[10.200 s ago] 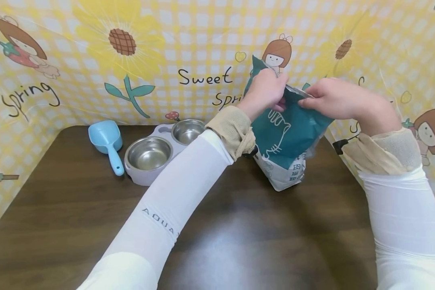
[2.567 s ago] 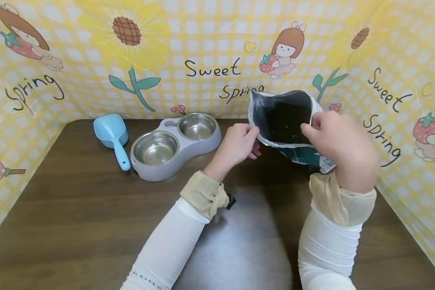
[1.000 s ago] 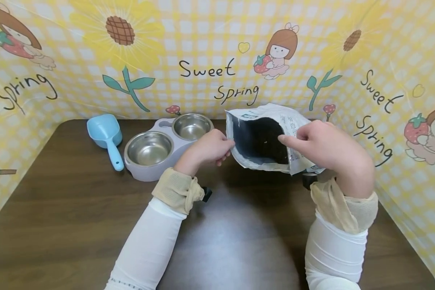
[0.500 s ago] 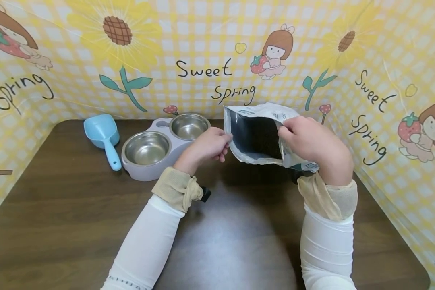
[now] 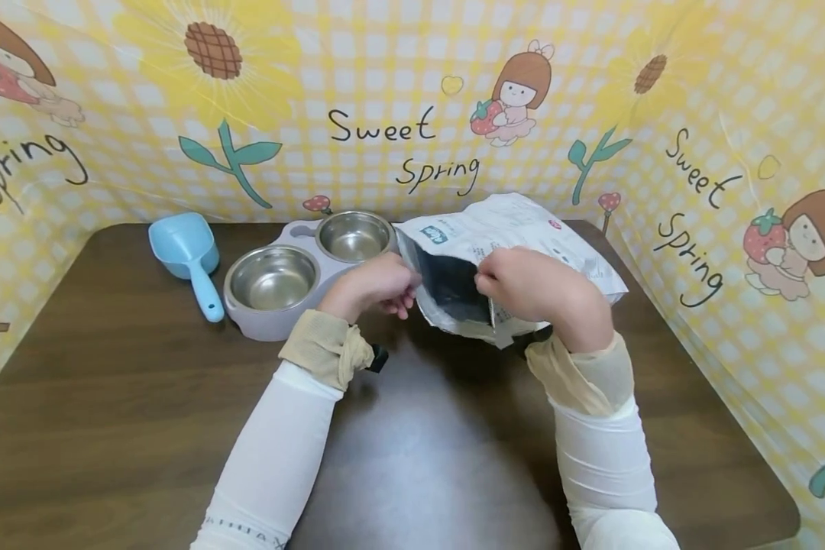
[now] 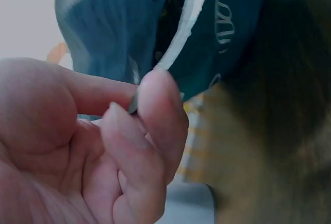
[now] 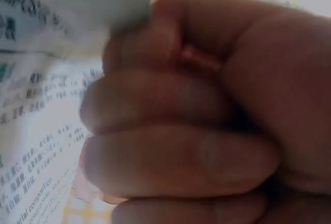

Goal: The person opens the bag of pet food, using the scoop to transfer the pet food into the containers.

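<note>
I observe the left hand [image 5: 383,281] and right hand [image 5: 539,286] pinching opposite edges of the open bag [image 5: 529,221]. Its long axis runs rightward, away from both grips; the right hand is nearer its body.

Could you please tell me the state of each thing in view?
Bag: open, tipped over
Left hand: pinching the bag's edge
Right hand: pinching the bag's edge
Nearer bowl: empty
Farther bowl: empty
Bowl stand: upright, holding both bowls
Scoop: empty, unheld
</note>
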{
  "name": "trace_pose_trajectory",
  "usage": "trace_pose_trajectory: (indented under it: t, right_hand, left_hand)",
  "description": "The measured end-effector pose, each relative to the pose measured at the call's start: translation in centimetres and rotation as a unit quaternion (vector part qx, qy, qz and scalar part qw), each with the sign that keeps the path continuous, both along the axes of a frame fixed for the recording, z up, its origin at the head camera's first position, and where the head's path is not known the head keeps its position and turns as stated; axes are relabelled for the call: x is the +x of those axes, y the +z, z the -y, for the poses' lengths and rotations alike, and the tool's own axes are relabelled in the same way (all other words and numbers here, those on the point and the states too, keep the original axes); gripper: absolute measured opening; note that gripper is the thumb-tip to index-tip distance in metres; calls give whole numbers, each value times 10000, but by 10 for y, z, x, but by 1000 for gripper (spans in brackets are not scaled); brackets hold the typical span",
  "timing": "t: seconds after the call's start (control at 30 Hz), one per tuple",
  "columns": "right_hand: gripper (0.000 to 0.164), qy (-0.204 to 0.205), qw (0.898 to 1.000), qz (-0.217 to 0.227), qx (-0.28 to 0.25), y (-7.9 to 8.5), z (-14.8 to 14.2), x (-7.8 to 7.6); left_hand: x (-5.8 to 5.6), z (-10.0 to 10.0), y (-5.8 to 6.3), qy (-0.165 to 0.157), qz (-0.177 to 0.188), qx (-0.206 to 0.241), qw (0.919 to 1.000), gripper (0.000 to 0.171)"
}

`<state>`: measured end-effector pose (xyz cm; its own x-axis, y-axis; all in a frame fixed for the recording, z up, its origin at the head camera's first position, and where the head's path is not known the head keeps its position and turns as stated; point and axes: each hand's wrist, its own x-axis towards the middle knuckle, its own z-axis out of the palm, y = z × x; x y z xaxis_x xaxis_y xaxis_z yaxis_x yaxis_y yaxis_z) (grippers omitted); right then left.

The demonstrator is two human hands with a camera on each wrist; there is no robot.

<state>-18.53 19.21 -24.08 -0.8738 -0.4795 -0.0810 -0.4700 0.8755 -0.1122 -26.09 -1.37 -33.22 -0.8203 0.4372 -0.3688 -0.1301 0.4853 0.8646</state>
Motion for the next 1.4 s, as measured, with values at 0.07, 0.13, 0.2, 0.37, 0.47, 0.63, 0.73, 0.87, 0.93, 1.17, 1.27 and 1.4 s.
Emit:
trace_pose_trajectory:
  t: [0.07,0.13,0.2,0.37,0.47,0.63,0.73,0.87,0.93,1.17,1.27,1.4]
  right_hand:
    - [38,-148,9997,-171,17,3,-4,3]
    - [39,-333,9985,-436,-19,8,-14,7]
    - [39,-393,9974,-583,-170,14,-22,8]
    - [42,-702,9935,-709,-538,21,-38,6]
    - [44,-847,9923,-647,-636,20,-40,4]
    - [47,-388,9959,-706,-410,17,-30,4]
    - [46,-459,9906,-1271,-230,19,-25,8]
    - [45,-759,9793,-1827,-430,22,-29,10]
    - [46,-831,9781,-1835,-516,22,-32,11]
    - [48,-922,9875,-1253,-263,21,-20,13]
    - [55,-1096,9893,-954,-145,18,-16,13]
    - [63,-1378,9889,-550,115,15,-14,15]
  left_hand:
    - [-2,0,-1,-40,57,79,9999,34]
    - [-3,-2,1,-56,41,182,9998,34]
    - [-3,-5,5,46,-100,302,9995,34]
    - [-2,-8,12,257,-335,396,9983,33]
    - [0,-8,12,179,-341,284,9989,34]
    - [4,-7,12,120,-574,-78,9982,36]
    - [6,-8,11,193,-819,-187,9963,36]
    - [2,-6,7,449,-785,-219,9957,35]
    - [-1,-4,5,511,-682,-192,9962,35]
    - [0,-6,8,257,-580,236,9977,35]
    - [1,-9,9,275,-564,408,9972,34]
    - [2,-10,9,373,-542,510,9965,34]
